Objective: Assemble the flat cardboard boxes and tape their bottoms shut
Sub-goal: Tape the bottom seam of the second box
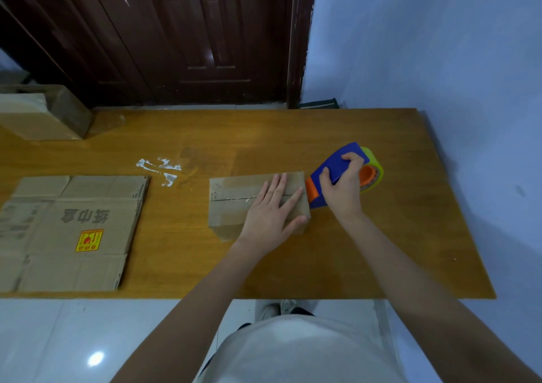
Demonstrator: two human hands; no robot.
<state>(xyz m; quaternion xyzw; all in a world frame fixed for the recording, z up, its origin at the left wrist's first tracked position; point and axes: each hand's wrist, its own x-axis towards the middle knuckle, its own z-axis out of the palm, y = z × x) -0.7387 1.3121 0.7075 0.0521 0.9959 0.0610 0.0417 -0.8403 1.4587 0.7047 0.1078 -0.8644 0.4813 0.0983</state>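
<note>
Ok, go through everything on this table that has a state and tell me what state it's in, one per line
Small cardboard box: folded up, flaps closed, centre seam showing.
Left hand: flat, pressing on the box's flaps.
Right hand: gripping the tape dispenser.
Tape dispenser: loaded with a roll, orange end at the box's right edge.
Printed cardboard box: still flat, unassembled.
Cardboard box at far left: standing upright; its taping cannot be told.
Door: closed.

Both arms extended forward, hands at work side by side.

Left hand (271, 211): palm down, fingers straight and close together, pointing forward and to the right, thumb spread to the side, pressed flat. Right hand (343, 186): fingers curled in a firm grip, knuckles up, wrist bent slightly inward. Forearms bare, converging from the lower edge; the two hands are near but apart.
</note>
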